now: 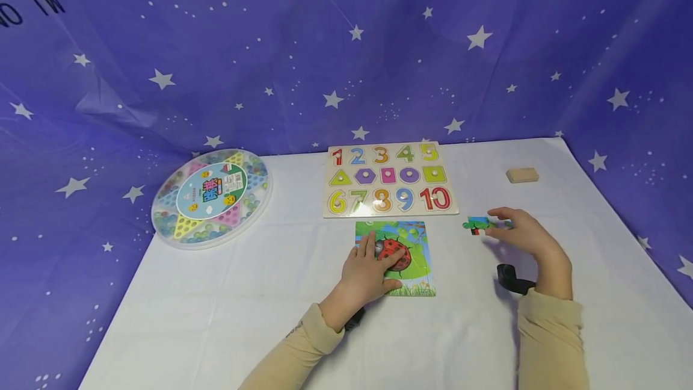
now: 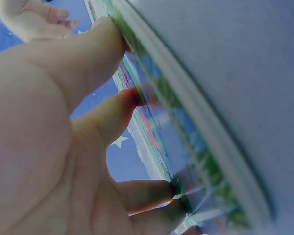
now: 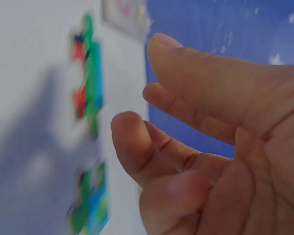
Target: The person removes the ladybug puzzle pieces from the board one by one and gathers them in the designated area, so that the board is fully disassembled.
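On the far left of the white-covered desk [image 1: 243,318], near the purple curtain [image 1: 379,65] patterned with pale stars, lies a round game board [image 1: 210,192] (its coloured corners and marbles show around a central label). To its right, at the far middle, a number board [image 1: 390,180] carries 1 to 5 along its far row, shapes in the middle and 6 to 10 along its near row. Just nearer than that board lies the ladybird puzzle [image 1: 418,257], flat on the desk. The left hand [image 1: 361,271] rests on its left part, fingers spread and fairly straight, fingertips touching the surface and gripping nothing. Further right, well apart from the puzzle, two loose puzzle pieces [image 3: 90,73] of green, blue and red lie on the desk. The right hand [image 1: 524,232] is just beside them, fingers bent and thumb well apart from the fingertips (the right wrist view shows nothing between them). Beyond that hand, at the far right, lies a small wooden block [image 1: 522,175].
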Demonstrator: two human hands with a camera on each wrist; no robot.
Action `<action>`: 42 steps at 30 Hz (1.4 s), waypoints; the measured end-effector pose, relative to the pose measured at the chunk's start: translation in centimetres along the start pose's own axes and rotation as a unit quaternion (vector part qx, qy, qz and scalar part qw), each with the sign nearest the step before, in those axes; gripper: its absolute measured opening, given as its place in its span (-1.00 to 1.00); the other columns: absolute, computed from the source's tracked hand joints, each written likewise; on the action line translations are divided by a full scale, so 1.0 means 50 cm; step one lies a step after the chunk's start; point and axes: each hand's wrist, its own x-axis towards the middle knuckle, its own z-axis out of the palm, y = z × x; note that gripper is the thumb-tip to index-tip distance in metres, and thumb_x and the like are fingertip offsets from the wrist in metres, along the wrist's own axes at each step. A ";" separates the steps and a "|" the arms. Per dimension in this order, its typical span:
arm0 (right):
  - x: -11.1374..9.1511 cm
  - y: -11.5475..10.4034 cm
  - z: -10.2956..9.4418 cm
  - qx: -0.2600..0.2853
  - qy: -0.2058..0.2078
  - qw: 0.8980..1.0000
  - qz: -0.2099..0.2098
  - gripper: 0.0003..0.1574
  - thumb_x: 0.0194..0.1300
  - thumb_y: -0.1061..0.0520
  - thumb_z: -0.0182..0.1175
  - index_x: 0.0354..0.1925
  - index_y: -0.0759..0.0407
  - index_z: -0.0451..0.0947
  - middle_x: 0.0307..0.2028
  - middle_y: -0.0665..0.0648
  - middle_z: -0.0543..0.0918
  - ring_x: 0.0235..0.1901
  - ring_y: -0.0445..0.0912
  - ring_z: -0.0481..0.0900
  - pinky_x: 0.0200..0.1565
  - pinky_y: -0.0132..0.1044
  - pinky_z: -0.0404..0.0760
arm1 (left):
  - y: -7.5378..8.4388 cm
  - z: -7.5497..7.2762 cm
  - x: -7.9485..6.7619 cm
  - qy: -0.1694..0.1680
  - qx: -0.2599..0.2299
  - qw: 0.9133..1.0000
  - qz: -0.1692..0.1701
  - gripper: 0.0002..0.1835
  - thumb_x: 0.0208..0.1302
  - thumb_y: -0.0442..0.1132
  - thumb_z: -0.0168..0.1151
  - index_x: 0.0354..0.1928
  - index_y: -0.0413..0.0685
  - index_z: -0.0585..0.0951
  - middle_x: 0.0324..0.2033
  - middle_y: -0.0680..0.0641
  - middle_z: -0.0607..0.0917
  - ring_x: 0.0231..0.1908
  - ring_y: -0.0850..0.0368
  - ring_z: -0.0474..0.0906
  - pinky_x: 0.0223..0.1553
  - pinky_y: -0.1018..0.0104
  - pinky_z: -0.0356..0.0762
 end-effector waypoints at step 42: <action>0.074 -0.215 0.279 0.115 -0.084 0.985 -0.101 -0.24 0.23 0.03 0.14 0.26 0.38 0.19 0.04 0.30 0.37 -0.01 0.11 0.30 -0.01 0.05 0.30 | 0.045 -0.015 -0.053 -0.057 0.085 0.994 0.038 0.03 -0.05 0.43 0.07 0.39 0.04 0.05 0.34 -0.09 0.10 0.30 -0.03 0.03 0.16 0.09 0.18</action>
